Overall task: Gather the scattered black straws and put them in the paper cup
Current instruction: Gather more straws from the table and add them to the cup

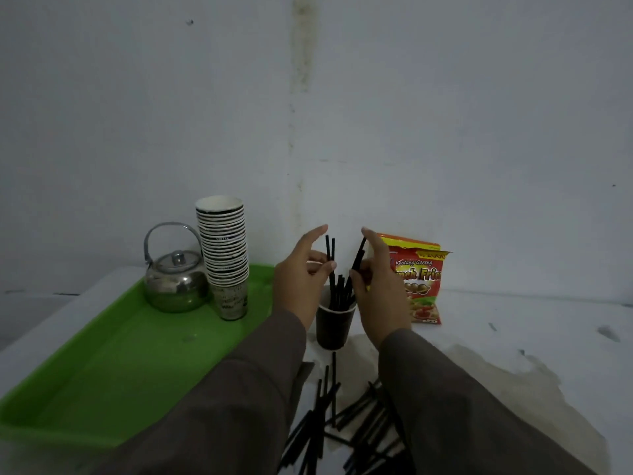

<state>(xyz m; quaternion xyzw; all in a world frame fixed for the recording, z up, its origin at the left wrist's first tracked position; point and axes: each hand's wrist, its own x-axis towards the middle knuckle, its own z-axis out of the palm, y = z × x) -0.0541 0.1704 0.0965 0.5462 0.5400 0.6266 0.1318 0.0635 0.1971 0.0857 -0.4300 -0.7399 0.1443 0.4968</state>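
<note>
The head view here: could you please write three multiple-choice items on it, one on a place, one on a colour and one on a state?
1. Where does the kettle stand?
A. on the tray
B. behind the snack bag
C. inside the paper cup

2. What colour is the tray?
A. red
B. green
C. blue

3. What is the left hand doing?
A. resting flat on the table
B. lifting the kettle
C. holding black straws above the paper cup

Answers: 1 A, the kettle sits at the tray's far end beside the stacked cups. 2 B, the tray is bright green. 3 C, its grip pinches upright straws over the cup.
</note>
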